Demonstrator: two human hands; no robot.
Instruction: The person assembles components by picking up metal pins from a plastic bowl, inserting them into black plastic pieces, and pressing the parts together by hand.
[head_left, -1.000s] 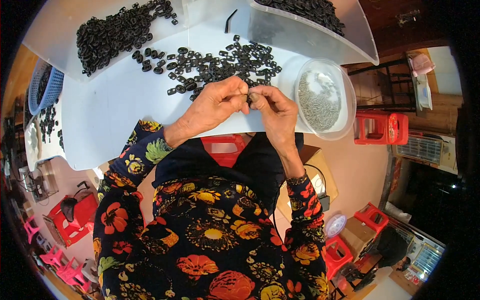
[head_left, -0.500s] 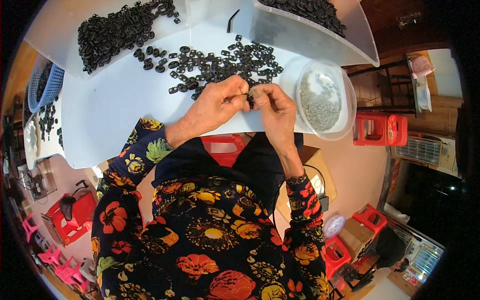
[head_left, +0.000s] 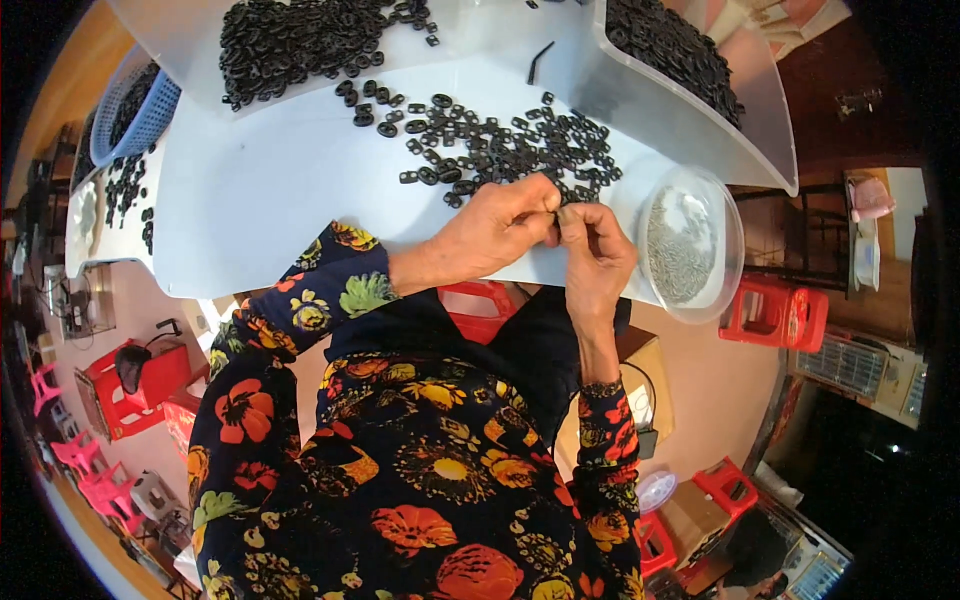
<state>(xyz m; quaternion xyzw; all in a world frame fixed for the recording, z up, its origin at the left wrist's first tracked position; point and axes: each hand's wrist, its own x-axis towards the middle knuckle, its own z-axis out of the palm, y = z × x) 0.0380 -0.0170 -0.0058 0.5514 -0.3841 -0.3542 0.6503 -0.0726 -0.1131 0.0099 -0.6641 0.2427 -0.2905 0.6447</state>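
Observation:
My left hand (head_left: 490,230) and my right hand (head_left: 597,262) meet fingertip to fingertip over the near edge of the white table (head_left: 270,190). Both are closed in a pinch. Between the fingertips a dark bit of a small black part shows; most of it is hidden by the fingers. What the right fingers grip is too small to make out. Just beyond my hands spreads a loose pile of small black plastic parts with holes (head_left: 510,145). To the right of my right hand stands a round clear tub (head_left: 733,235) holding many small silvery metal pins (head_left: 680,255).
Translucent bins (head_left: 690,140) of black parts stand at the back right and back left. A thin black bent tool (head_left: 539,62) lies between them. At far left is a blue basket (head_left: 150,120). Red stools (head_left: 770,312) and a cardboard box (head_left: 640,350) stand below table level.
The whole view has shifted and turned, so the table appears further right. My hands stay pinched together at the same spot by the pile; the dark part between them shows less.

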